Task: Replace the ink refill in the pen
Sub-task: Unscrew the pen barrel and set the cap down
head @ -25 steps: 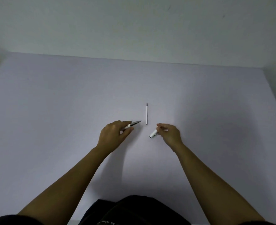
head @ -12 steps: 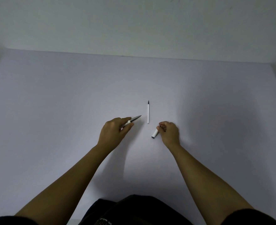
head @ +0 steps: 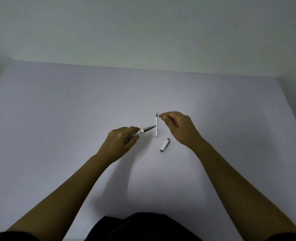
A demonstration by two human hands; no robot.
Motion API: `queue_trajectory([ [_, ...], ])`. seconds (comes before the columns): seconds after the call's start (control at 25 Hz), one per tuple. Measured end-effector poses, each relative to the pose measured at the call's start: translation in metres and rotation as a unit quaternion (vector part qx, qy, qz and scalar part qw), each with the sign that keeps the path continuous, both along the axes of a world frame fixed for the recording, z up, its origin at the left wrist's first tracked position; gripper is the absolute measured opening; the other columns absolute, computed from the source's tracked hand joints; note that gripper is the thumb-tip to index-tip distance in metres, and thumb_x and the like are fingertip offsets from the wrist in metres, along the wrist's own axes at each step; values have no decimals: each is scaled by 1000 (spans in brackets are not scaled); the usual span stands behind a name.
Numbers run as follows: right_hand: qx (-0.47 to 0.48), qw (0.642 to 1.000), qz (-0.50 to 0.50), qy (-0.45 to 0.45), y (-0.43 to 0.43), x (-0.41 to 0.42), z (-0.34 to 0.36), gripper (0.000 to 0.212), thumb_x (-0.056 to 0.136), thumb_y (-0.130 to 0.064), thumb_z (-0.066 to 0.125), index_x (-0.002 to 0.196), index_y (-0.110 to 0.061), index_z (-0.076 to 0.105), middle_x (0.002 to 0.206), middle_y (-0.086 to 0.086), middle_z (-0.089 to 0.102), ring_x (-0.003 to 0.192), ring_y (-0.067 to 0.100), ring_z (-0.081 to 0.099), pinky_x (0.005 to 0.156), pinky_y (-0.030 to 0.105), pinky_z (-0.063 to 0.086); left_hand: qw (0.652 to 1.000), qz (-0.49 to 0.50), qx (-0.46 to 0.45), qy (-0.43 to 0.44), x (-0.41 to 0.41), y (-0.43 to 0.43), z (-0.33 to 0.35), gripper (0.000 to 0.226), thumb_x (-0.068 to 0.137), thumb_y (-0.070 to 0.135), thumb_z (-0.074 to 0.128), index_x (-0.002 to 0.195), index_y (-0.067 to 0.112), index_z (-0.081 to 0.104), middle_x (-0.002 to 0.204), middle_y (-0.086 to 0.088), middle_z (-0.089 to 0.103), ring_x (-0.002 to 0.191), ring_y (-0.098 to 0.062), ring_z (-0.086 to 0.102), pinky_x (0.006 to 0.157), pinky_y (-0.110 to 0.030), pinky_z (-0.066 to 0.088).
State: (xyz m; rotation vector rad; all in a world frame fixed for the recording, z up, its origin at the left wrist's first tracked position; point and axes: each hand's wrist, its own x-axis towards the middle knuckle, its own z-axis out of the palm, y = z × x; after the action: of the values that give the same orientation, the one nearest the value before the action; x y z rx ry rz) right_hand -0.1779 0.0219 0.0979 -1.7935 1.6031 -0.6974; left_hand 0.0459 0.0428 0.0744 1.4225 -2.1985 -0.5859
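Note:
My left hand (head: pixel 121 141) grips the front part of the pen (head: pixel 145 130), white with a grey tapered tip that points right toward the refill. The thin white ink refill (head: pixel 156 126) with a dark tip lies on the table, pointing away from me. A short white pen piece (head: pixel 165 145) with a grey end lies alone on the table, just below the refill. My right hand (head: pixel 180 127) hovers right of the refill's far end, fingers loosely curled and apart, holding nothing.
The pale lavender table (head: pixel 56 119) stretches wide on both sides, with a plain wall behind it. My dark clothing shows at the bottom edge.
My right hand has let go of the short white pen piece, which now lies on the table, and has moved up toward the refill's tip. The left hand has barely moved.

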Motion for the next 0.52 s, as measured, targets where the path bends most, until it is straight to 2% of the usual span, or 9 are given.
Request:
queue_trajectory([
  [0.08, 39, 993, 104, 45, 4, 10, 17, 34, 98, -26, 41, 121, -10, 60, 119, 8, 65, 112, 18, 57, 90, 18, 37, 999, -30, -30, -10, -1, 1, 5, 27, 84, 23, 58, 108, 13, 67, 68, -6, 66, 57, -19, 56, 55, -24, 41],
  [0.16, 82, 975, 168, 124, 9, 17, 21, 37, 99, -31, 36, 123, -11, 57, 120, 10, 64, 110, 23, 57, 94, 27, 41, 998, -48, -45, -4, -2, 3, 10, 30, 84, 23, 60, 110, 11, 66, 71, -7, 66, 59, -20, 56, 56, -25, 43],
  [0.2, 102, 966, 184, 153, 10, 18, 21, 37, 99, -32, 35, 119, -12, 59, 115, 10, 66, 101, 23, 60, 90, 32, 45, 997, -54, -49, -2, -2, 4, 12, 30, 84, 23, 61, 110, 9, 65, 73, -7, 66, 59, -18, 55, 57, -21, 41],
  [0.28, 121, 959, 190, 170, 11, 18, 24, 33, 98, -31, 37, 109, -15, 65, 104, 3, 71, 77, 13, 59, 71, 24, 45, 997, -60, -42, 6, -1, 5, 17, 30, 87, 30, 59, 104, 5, 63, 72, -6, 65, 58, -12, 47, 55, -14, 34],
  [0.36, 80, 963, 193, 171, 14, 18, 32, 26, 95, -28, 46, 102, -18, 69, 93, 0, 73, 66, 8, 54, 61, 20, 37, 997, -69, -39, 20, -2, 8, 20, 36, 88, 38, 48, 93, 5, 62, 66, -6, 60, 56, -9, 38, 52, -15, 28],
  [0.44, -11, 968, 191, 163, 17, 14, 33, 19, 90, -27, 56, 97, -18, 71, 85, 4, 72, 73, 18, 59, 65, 30, 43, 996, -68, -44, 32, -4, 10, 21, 39, 88, 38, 43, 90, 4, 63, 63, -6, 59, 54, -9, 37, 53, -17, 29],
  [0.52, -44, 980, 162, 110, 25, 10, 32, 18, 83, -29, 65, 97, -19, 71, 88, 0, 73, 81, 16, 63, 73, 32, 48, 996, -66, -58, 32, -5, 13, 22, 37, 88, 37, 44, 89, 5, 62, 65, -6, 60, 54, -14, 41, 53, -19, 31],
])
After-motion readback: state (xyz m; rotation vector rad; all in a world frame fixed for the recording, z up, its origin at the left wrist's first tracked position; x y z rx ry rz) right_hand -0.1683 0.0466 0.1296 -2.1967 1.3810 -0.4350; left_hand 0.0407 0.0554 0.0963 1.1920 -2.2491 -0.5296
